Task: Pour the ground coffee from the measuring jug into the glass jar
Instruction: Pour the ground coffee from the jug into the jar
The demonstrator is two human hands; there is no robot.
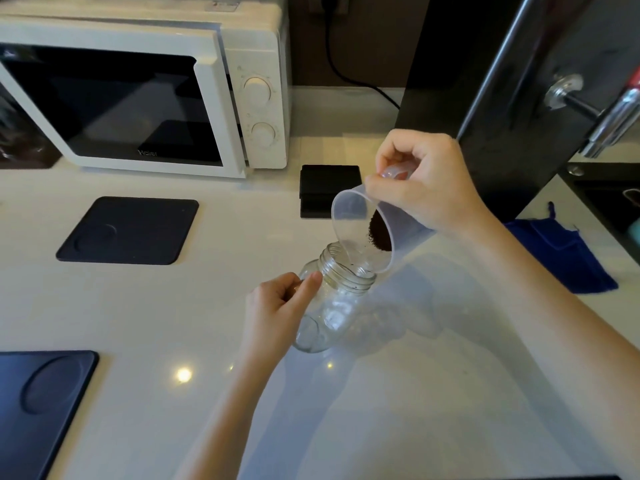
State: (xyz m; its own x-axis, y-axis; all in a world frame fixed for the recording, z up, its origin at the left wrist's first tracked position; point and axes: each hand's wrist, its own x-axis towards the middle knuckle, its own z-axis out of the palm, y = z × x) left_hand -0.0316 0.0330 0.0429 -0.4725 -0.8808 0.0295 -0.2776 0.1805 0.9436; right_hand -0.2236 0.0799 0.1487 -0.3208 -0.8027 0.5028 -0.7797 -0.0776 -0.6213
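A pale bench point(138, 306) stretches across, with a white microwave point(145, 91) at the back and dark mats point(128, 230) lying to the left. Near the middle, the right hand point(426, 188) grips the translucent measuring jug point(356, 220) by its handle, tipped steeply so its lip sits over the mouth of the glass jar point(332, 299). The left hand point(277, 306) clasps that jar's side. Ground coffee point(379, 233) clings inside the jug, near the rim.
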